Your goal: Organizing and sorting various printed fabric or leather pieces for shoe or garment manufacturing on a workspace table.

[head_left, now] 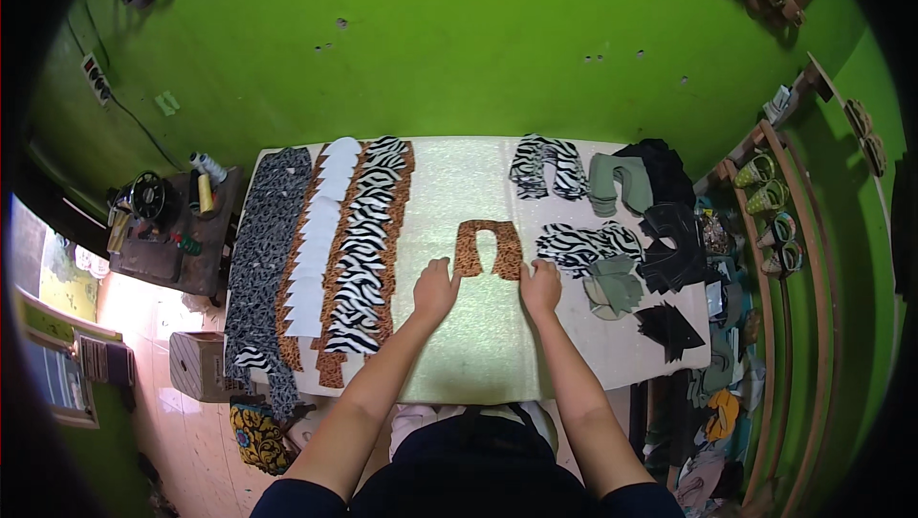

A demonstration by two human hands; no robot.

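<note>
Green walls ring a pale worktable (pixel 459 346) at mid-frame, with both hands at a leopard-print piece.

Zebra strips (pixel 363 250) lie in rows at centre left, and darker cut pieces (pixel 669 241) are heaped at right. The U-shaped leopard piece (pixel 488 248) lies flat at the centre; it looks thin, light and floppy, best pinched at both leg ends. Left hand (pixel 436 290) rests flat just beside its left leg, fingers released. Right hand (pixel 541 286) touches the right leg's tip, fingers seemingly loose, though small in view.
</note>
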